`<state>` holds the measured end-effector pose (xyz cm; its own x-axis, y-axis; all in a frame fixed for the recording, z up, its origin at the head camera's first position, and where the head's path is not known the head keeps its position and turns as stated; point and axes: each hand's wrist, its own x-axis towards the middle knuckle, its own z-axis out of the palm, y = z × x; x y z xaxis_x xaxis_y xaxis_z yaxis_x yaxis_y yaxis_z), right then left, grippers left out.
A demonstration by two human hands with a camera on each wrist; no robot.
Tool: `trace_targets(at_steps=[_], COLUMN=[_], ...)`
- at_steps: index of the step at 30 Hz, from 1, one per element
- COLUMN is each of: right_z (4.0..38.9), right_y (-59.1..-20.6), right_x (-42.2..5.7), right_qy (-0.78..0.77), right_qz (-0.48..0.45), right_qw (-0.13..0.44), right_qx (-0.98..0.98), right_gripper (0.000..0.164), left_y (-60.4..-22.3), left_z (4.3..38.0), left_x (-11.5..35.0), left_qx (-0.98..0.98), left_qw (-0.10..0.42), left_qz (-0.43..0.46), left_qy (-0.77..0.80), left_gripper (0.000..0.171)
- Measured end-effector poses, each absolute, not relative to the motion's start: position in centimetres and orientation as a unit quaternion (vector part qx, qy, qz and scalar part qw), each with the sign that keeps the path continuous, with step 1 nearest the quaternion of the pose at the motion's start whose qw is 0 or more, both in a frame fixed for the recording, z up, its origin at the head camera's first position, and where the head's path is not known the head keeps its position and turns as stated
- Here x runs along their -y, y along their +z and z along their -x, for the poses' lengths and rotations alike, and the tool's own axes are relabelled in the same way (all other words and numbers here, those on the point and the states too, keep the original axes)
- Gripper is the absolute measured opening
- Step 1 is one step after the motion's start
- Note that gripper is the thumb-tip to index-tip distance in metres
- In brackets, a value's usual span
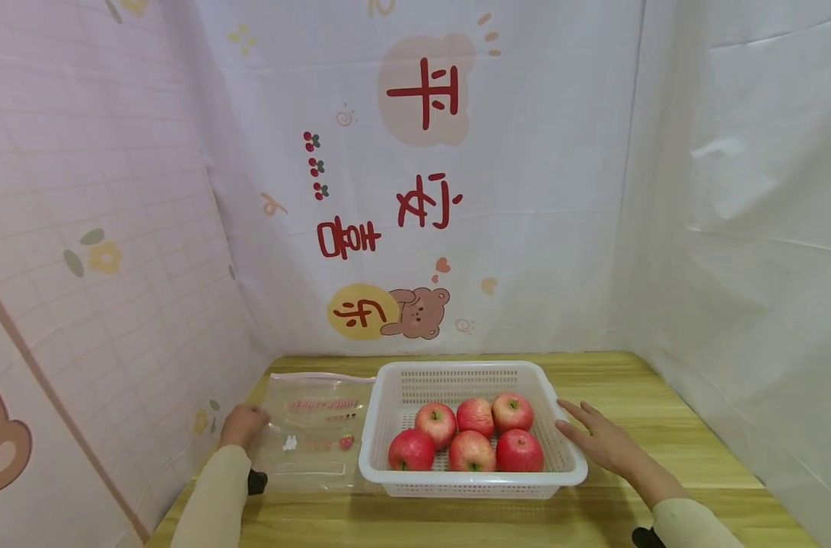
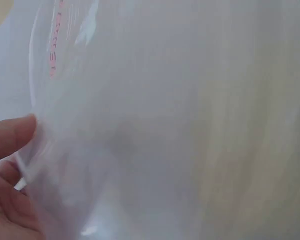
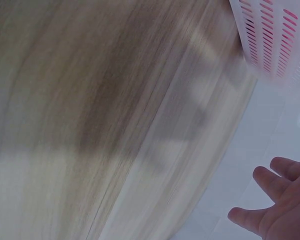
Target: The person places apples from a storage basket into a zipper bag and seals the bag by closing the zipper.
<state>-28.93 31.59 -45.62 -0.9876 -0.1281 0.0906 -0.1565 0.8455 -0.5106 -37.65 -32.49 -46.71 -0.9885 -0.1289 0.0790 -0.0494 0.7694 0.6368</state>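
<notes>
A clear zip bag with a pink top strip and printed pictures lies flat on the table, left of the basket. My left hand is at its left edge. In the left wrist view, the thumb and fingers of that hand pinch the edge of the bag. A white plastic basket holds several red apples. Just off the basket's right side, my right hand is held with fingers spread and nothing in it. The right wrist view shows these straight fingers apart from the basket.
The wood-grain table carries the bag and basket side by side. A white printed cloth hangs behind it, with more cloth along the left and right sides.
</notes>
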Motion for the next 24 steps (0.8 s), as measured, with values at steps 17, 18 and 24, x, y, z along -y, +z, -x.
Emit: trace_targets(at_steps=[17, 18, 24], right_z=[29.0, 29.0, 29.1], right_y=[-45.7, -45.7, -45.6], right_x=[-31.8, -31.8, -31.8], right_qy=[0.274, 0.274, 0.272], right_qz=[-0.076, -0.077, -0.081], right_qw=[0.019, 0.019, 0.022], right_qx=[0.959, 0.958, 0.959], right_gripper=[0.069, 0.069, 0.068], left_y=[-43.9, -43.7, -42.8], left_z=[38.2, 38.2, 38.4], left_x=[32.0, 32.0, 31.3], left_qx=[0.868, 0.869, 0.86], left_qw=[0.068, 0.075, 0.117], left_qz=[-0.075, -0.075, -0.068], left_qy=[-0.486, -0.483, -0.493], left_gripper=[0.055, 0.054, 0.054])
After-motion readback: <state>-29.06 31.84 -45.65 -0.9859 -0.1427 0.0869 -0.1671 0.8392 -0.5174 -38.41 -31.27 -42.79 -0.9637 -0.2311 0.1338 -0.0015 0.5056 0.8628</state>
